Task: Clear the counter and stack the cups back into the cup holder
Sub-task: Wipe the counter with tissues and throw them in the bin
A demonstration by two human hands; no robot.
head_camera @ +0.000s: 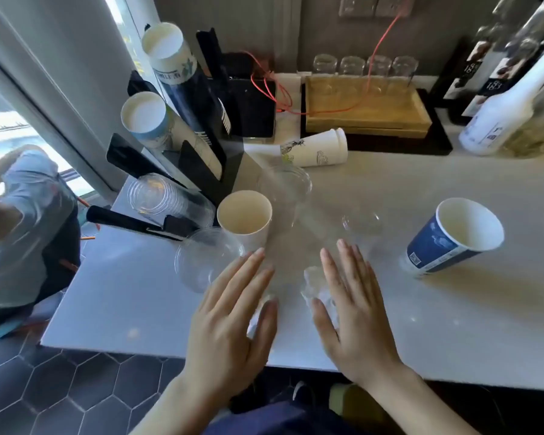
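Cup holder (201,146) stood at far left of the white bench (421,324), a black rack with tubes slanting up and leftward. Two paper-cup stacks sat in it, mouths facing up toward the camera: upper stack (167,48), lower stack (145,116). A stack of clear cups (161,196) lay in its lowest slot, mouth toward the near left.

Loose cups on the bench: a plain paper cup (244,216) upright just near the rack, mouth up. A printed white cup (314,149) lay on its side, long axis left to right, rim to the right. A blue-banded cup (453,237) stood at right, appearing to lean rightward, possibly lens effect. A clear cup (208,259) lay just left of the left hand, mouth facing up; outline faint.

Left hand (233,318) and right hand (352,309) hovered flat, fingers extended, each grip released, holding nothing. Between them lay crumpled clear plastic (314,287), shape hard to make out. More clear cups between the plain cup and blue cup were nearly invisible against the bench; count uncertain.

Far side: wooden tray (365,108) with glass jars (365,65) behind it, a red cable (380,42), and a white bottle (509,102) cut off at the right edge.
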